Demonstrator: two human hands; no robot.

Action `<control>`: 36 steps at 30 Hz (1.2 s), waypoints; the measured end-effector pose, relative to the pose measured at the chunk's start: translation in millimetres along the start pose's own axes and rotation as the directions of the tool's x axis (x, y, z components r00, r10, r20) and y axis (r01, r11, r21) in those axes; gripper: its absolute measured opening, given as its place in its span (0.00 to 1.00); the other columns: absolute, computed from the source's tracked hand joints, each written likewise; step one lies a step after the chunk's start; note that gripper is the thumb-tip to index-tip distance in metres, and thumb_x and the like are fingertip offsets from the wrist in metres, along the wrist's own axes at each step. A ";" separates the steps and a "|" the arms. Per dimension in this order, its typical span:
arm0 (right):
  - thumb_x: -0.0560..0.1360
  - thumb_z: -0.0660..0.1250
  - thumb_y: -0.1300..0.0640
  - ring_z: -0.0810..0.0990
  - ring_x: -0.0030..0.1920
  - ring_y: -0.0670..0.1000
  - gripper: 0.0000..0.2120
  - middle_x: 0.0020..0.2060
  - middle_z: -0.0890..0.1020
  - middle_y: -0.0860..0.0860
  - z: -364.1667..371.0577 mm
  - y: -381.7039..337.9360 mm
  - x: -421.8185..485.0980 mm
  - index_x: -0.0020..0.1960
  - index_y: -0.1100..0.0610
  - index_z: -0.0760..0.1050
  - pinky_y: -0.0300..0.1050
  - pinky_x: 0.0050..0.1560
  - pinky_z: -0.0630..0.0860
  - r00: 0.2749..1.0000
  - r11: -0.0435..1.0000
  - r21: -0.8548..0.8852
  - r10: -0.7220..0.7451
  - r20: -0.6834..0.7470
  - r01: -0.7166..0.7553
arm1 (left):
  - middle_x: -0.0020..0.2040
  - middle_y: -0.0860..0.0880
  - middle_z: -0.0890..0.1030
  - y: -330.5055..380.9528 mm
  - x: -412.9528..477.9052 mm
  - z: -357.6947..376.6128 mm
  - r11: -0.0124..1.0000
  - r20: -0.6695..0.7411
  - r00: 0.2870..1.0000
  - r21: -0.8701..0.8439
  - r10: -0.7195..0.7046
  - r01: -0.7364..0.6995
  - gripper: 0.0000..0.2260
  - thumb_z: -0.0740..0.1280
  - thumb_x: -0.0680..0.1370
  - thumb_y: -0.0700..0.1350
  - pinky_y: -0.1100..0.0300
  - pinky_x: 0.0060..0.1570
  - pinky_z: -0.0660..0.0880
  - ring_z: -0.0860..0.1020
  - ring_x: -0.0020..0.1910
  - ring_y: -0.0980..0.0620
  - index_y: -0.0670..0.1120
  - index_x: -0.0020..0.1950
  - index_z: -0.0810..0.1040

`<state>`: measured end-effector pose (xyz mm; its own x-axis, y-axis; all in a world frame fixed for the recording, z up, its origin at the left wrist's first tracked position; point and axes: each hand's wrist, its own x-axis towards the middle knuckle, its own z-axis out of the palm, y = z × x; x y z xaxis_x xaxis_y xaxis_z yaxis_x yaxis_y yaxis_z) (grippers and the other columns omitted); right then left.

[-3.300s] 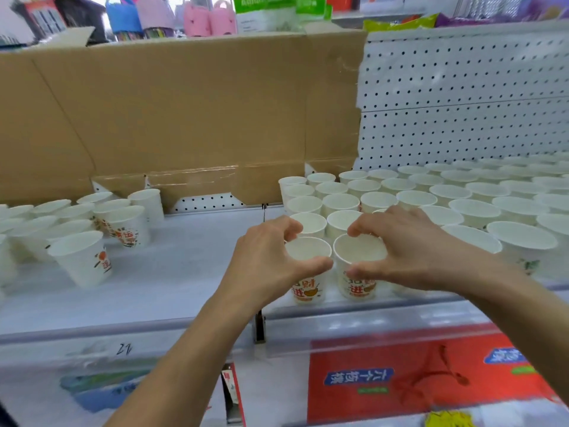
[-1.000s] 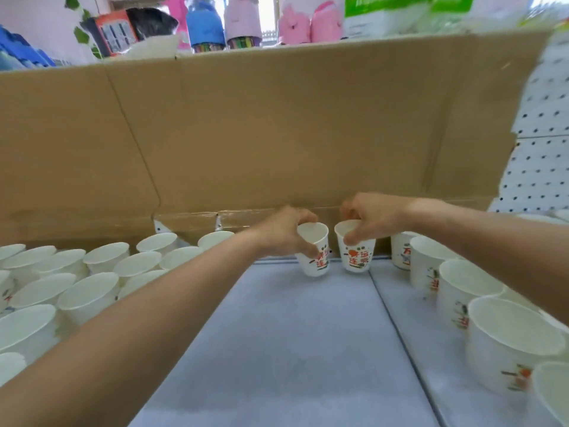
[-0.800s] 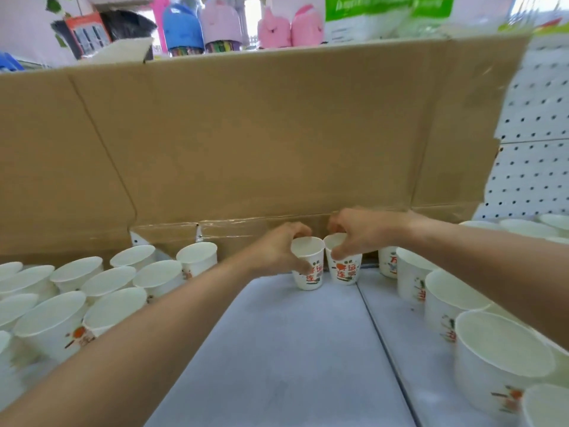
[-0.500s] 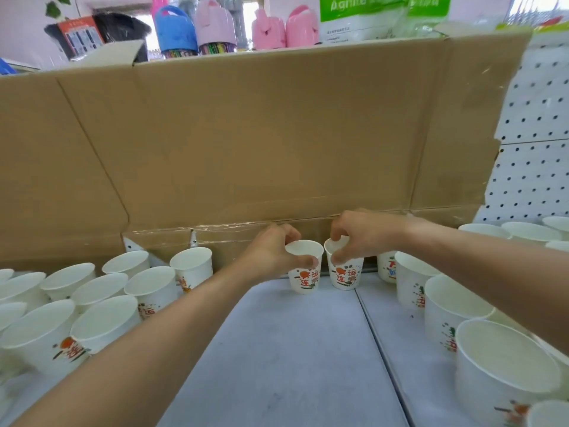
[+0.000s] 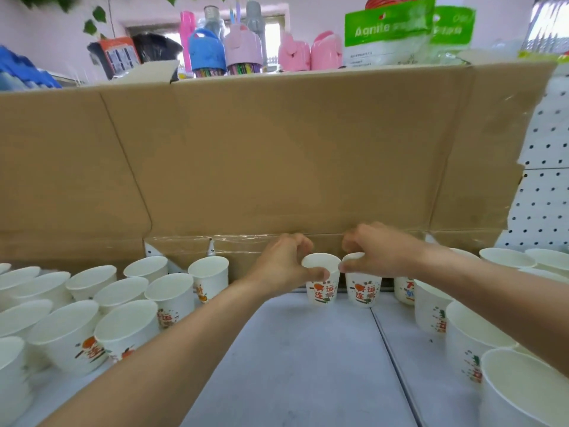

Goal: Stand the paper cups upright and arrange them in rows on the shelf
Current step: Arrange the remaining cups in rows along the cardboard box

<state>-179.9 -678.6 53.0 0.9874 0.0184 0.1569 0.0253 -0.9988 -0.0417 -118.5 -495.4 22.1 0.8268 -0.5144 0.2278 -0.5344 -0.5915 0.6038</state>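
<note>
Two white paper cups with red and green print stand upright side by side at the back of the grey shelf [image 5: 308, 365], close to the cardboard. My left hand [image 5: 284, 265] grips the rim of the left cup [image 5: 321, 286]. My right hand [image 5: 375, 252] pinches the rim of the right cup [image 5: 363, 289]. Several upright cups in rows [image 5: 468, 331] run along the right side. A loose cluster of cups [image 5: 123, 306] stands on the left.
A tall brown cardboard sheet [image 5: 277, 155] walls off the back of the shelf. White pegboard [image 5: 545, 186] shows at the right. Pink and blue goods and a green bag sit above the cardboard. A seam [image 5: 388, 349] splits the shelf floor.
Both hands carried two cups from the front edge to the back of the shelf and set them down by the cardboard. Over the last second only the view has shifted.
</note>
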 end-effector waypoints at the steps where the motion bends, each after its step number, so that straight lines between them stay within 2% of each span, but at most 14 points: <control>1: 0.75 0.67 0.42 0.78 0.47 0.50 0.15 0.47 0.79 0.47 -1.5 -7.3 1.7 0.53 0.53 0.76 0.46 0.48 0.77 0.998 0.999 -0.003 -0.034 -0.045 0.034 | 0.61 0.54 0.74 -1.4 -7.0 -9.9 0.999 -0.014 1.000 0.045 0.008 -0.008 0.25 0.75 0.69 0.56 0.55 0.59 0.73 0.73 0.60 0.55 0.52 0.63 0.74; 3: 0.76 0.66 0.43 0.78 0.49 0.48 0.13 0.48 0.79 0.45 -3.8 -26.3 7.0 0.53 0.51 0.76 0.45 0.50 0.76 0.988 0.989 0.062 -0.128 -0.087 0.133 | 0.62 0.55 0.73 -9.1 -22.2 -38.2 0.991 -0.038 0.999 0.130 -0.007 0.012 0.25 0.73 0.70 0.59 0.56 0.60 0.72 0.71 0.63 0.55 0.55 0.65 0.73; 5: 0.76 0.66 0.44 0.77 0.52 0.47 0.12 0.50 0.78 0.44 -3.1 -50.1 14.8 0.55 0.50 0.75 0.42 0.51 0.74 0.974 0.963 0.153 -0.216 -0.065 0.223 | 0.61 0.56 0.74 -23.1 -38.2 -74.0 0.985 -0.046 0.996 0.155 -0.072 0.078 0.26 0.73 0.70 0.60 0.57 0.54 0.73 0.73 0.60 0.55 0.57 0.65 0.72; 8: 0.76 0.68 0.47 0.76 0.60 0.48 0.22 0.62 0.77 0.48 3.2 -88.7 34.0 0.67 0.53 0.72 0.46 0.60 0.73 0.959 0.931 0.235 -0.281 -0.026 0.279 | 0.61 0.57 0.73 -52.3 -60.6 -124.9 0.953 -0.044 0.976 0.212 -0.214 0.218 0.29 0.74 0.69 0.60 0.60 0.54 0.70 0.74 0.59 0.55 0.55 0.67 0.72; 10: 0.75 0.70 0.50 0.74 0.63 0.49 0.24 0.65 0.75 0.49 9.7 -115.7 51.9 0.69 0.54 0.70 0.48 0.64 0.72 0.948 0.904 0.296 -0.319 -0.010 0.307 | 0.63 0.55 0.74 -68.4 -70.5 -145.2 0.913 -0.034 0.950 0.269 -0.310 0.307 0.29 0.75 0.69 0.60 0.59 0.56 0.71 0.75 0.59 0.53 0.53 0.67 0.73; 13: 0.72 0.71 0.53 0.75 0.62 0.51 0.22 0.63 0.77 0.48 22.5 -152.0 77.5 0.65 0.51 0.74 0.51 0.61 0.73 0.922 0.882 0.290 -0.387 -0.008 0.372 | 0.60 0.54 0.74 -83.9 -76.3 -148.1 0.859 0.032 0.924 0.383 -0.380 0.340 0.20 0.75 0.69 0.58 0.61 0.49 0.71 0.74 0.54 0.53 0.55 0.57 0.74; 15: 0.72 0.71 0.53 0.75 0.60 0.52 0.19 0.62 0.77 0.48 30.9 -168.0 89.4 0.62 0.48 0.75 0.51 0.56 0.74 0.921 0.896 0.235 -0.390 0.011 0.377 | 0.62 0.54 0.74 -92.8 -75.6 -143.0 0.843 0.033 0.915 0.403 -0.403 0.357 0.25 0.75 0.68 0.59 0.60 0.50 0.72 0.74 0.55 0.53 0.56 0.62 0.73; 17: 0.73 0.69 0.55 0.75 0.59 0.52 0.15 0.59 0.77 0.48 36.3 -177.9 94.1 0.59 0.48 0.77 0.46 0.48 0.73 0.925 0.920 0.118 -0.379 0.019 0.374 | 0.64 0.54 0.74 -99.4 -73.3 -141.0 0.838 0.010 0.916 0.407 -0.401 0.362 0.32 0.76 0.67 0.59 0.60 0.52 0.73 0.74 0.57 0.52 0.53 0.68 0.70; 20: 0.72 0.67 0.58 0.78 0.51 0.53 0.08 0.50 0.81 0.48 43.3 -183.1 94.9 0.50 0.50 0.81 0.45 0.40 0.73 0.920 0.918 0.070 -0.389 -0.044 0.391 | 0.62 0.54 0.75 -102.4 -70.2 -141.0 0.851 0.021 0.923 0.394 -0.385 0.346 0.32 0.76 0.68 0.57 0.60 0.52 0.73 0.75 0.57 0.52 0.52 0.69 0.71; 23: 0.73 0.67 0.59 0.77 0.46 0.50 0.07 0.47 0.81 0.47 39.5 -177.6 88.1 0.48 0.52 0.81 0.41 0.35 0.67 0.918 0.916 0.070 -0.389 -0.079 0.394 | 0.60 0.54 0.76 -100.3 -68.0 -139.2 0.841 0.016 0.918 0.408 -0.395 0.355 0.32 0.77 0.66 0.57 0.57 0.52 0.76 0.76 0.55 0.52 0.54 0.67 0.71; 25: 0.74 0.67 0.58 0.74 0.47 0.49 0.07 0.48 0.80 0.47 31.0 -167.0 80.0 0.50 0.51 0.81 0.41 0.36 0.66 0.922 0.921 0.077 -0.375 -0.099 0.383 | 0.60 0.53 0.77 -98.2 -67.4 -136.7 0.823 0.011 0.907 0.425 -0.421 0.377 0.33 0.77 0.65 0.58 0.55 0.54 0.77 0.76 0.55 0.51 0.54 0.67 0.71; 28: 0.75 0.68 0.55 0.74 0.51 0.50 0.05 0.45 0.77 0.47 14.1 -140.6 58.7 0.50 0.50 0.82 0.46 0.44 0.73 0.917 0.914 0.085 -0.390 -0.081 0.396 | 0.56 0.53 0.78 -89.8 -69.3 -132.8 0.840 0.005 0.916 0.401 -0.401 0.365 0.29 0.77 0.64 0.59 0.56 0.50 0.77 0.77 0.52 0.52 0.53 0.62 0.73; 32: 0.73 0.71 0.53 0.77 0.40 0.48 0.04 0.40 0.79 0.46 -13.2 -94.2 6.5 0.47 0.47 0.83 0.49 0.42 0.76 0.924 0.922 0.115 -0.377 0.057 0.369 | 0.50 0.55 0.80 -64.8 -76.3 -113.1 0.921 0.028 0.960 0.291 -0.278 0.258 0.23 0.76 0.63 0.59 0.59 0.39 0.73 0.77 0.45 0.58 0.55 0.53 0.76; 36: 0.71 0.74 0.55 0.78 0.38 0.46 0.05 0.40 0.81 0.46 -20.6 -60.3 -33.2 0.45 0.46 0.84 0.49 0.41 0.77 0.924 0.934 0.147 -0.347 0.163 0.325 | 0.46 0.56 0.80 -35.9 -80.8 -78.3 0.945 0.160 0.959 0.267 -0.235 0.187 0.21 0.74 0.63 0.61 0.59 0.41 0.75 0.78 0.44 0.58 0.55 0.52 0.77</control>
<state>-217.4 -619.9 70.6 0.9288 0.3705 -0.0010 0.3671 -0.9207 -0.1327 -152.4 -384.1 41.9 0.8901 -0.4535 -0.0452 -0.3976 -0.8211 0.4096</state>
